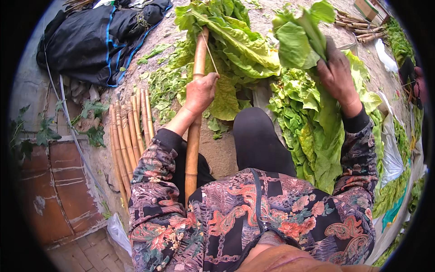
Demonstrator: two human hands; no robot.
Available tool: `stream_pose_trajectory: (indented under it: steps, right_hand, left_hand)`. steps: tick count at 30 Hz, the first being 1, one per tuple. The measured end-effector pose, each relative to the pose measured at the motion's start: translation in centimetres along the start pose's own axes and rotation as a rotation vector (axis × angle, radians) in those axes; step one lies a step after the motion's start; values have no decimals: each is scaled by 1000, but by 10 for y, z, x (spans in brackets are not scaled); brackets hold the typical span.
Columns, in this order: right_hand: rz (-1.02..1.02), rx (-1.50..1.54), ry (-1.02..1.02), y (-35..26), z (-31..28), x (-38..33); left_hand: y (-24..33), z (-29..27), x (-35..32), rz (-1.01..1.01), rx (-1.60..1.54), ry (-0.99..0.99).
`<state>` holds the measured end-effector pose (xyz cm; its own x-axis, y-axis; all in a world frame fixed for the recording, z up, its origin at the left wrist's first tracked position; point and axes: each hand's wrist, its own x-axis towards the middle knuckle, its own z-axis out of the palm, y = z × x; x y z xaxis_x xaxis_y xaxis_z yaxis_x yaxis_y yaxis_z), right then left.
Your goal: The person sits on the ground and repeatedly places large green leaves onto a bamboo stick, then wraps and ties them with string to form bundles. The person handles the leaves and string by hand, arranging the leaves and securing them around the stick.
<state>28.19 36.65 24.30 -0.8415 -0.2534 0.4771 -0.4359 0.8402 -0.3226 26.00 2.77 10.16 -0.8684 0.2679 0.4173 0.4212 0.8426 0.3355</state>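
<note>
A long bamboo pole (193, 149) leans up from my lap, its far part running under a heap of large green tobacco leaves (244, 50). My left hand (200, 94) is closed at the pole, pinching a thin string (210, 53) that stretches down from the pole near the leaves. Over to the right, my right hand (337, 76) grips the stems of a small bunch of tobacco leaves (297, 43), held up above the pile. The fingertips of that hand are partly hidden behind the leaves. A long stack of tobacco leaves (301, 122) lies beside my right knee.
Several bamboo poles (128, 129) lie at my left. A black tarp with blue edging (86, 43) covers something at the far left. Thin sticks (360, 27) lie at the far right, above a clear plastic sheet (390, 145) and more leaves. Leaf scraps (167, 88) litter the ground.
</note>
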Motion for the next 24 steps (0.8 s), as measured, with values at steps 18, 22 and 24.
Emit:
stream_pose_trajectory:
  steps: [18, 22, 24]
  right_hand:
    - [230, 1205, -546, -19, 246, 83]
    - [201, 1116, -607, -29, 221, 85]
    - [219, 1043, -509, -28, 219, 90]
  left_hand:
    - [-115, 3, 19, -271, 49, -589]
    - [-132, -5, 135, -273, -515, -267]
    - [-88, -45, 172, 7, -129, -267]
